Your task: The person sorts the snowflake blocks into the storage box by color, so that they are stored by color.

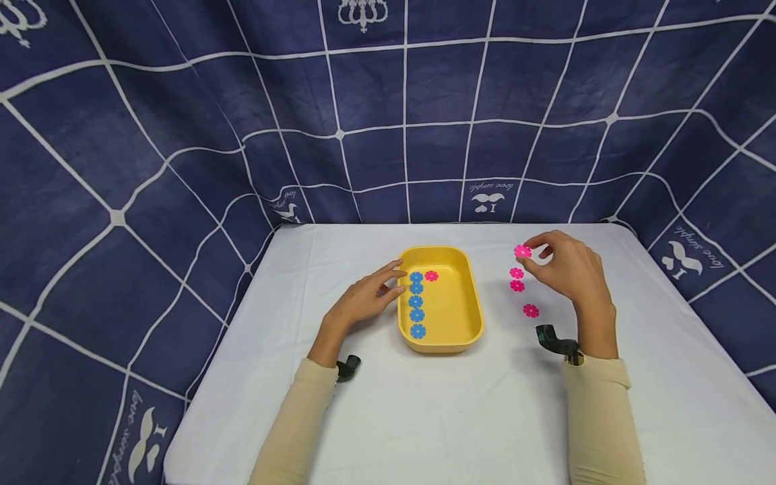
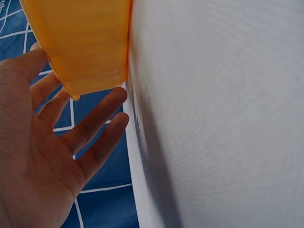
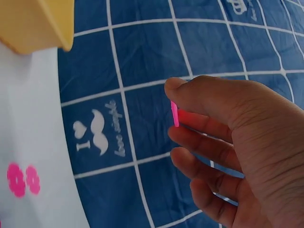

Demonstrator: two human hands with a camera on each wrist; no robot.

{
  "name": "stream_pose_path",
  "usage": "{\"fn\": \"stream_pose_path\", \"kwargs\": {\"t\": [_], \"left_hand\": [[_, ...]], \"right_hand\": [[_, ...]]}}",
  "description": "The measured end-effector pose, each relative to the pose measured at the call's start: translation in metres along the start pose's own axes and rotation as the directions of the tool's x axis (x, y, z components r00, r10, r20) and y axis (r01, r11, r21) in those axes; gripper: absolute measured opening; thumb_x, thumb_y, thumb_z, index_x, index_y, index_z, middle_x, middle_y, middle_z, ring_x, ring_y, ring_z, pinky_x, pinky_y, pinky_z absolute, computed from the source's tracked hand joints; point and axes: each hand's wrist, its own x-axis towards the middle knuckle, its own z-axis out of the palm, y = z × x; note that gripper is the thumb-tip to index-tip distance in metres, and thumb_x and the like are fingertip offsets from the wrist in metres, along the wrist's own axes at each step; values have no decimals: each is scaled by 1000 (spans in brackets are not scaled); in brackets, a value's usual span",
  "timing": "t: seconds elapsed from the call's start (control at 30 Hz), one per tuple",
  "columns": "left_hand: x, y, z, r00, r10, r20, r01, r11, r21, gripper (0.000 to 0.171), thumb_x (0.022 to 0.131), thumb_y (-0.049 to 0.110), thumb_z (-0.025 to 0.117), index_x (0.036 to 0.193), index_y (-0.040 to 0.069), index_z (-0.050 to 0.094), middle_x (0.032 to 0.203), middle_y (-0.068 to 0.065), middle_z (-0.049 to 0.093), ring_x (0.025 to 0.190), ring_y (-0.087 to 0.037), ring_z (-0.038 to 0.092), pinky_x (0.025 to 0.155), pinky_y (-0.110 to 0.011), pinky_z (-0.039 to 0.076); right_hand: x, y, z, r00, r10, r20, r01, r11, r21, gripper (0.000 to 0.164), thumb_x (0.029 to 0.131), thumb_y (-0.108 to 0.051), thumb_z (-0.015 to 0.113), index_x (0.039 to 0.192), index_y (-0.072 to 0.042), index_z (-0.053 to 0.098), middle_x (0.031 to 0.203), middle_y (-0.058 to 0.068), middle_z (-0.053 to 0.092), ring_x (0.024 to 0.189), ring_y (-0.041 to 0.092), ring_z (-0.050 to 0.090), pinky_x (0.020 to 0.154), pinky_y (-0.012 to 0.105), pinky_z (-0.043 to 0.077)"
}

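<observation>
Pink flower piece (image 1: pixel 523 251) sits pinched between thumb and fingertip of the right hand (image 1: pixel 566 266), other fingers loosely bent, above the white table (image 1: pixel 455 417). It lies to the right of the yellow tray (image 1: pixel 451 296), well apart from it. The tray's long axis runs front to back between the hands; the left hand (image 1: pixel 362 296) is nearer, fingers spread and relaxed at its left rim, with no flower in them

There are five blue flower pieces (image 1: pixel 415 302), five pink flower pieces (image 1: pixel 530 310) and one yellow tray (image 1: pixel 449 306) near the frame's centre.
</observation>
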Motion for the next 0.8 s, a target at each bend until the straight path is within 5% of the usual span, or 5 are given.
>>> {"fn": "stream_pose_path", "kwargs": {"t": [0.8], "left_hand": [[0,-1,-1,1000,-3,13,3,1000,1,49,110,46,60,156,28,59,173,18,33,111,-13,68,98,-46,55]], "right_hand": [[25,-88,42,984,-178,-1,178,980,85,37,91,-36,86,120,-13,80,108,10,76,93,30,69,74,52,56]]}}
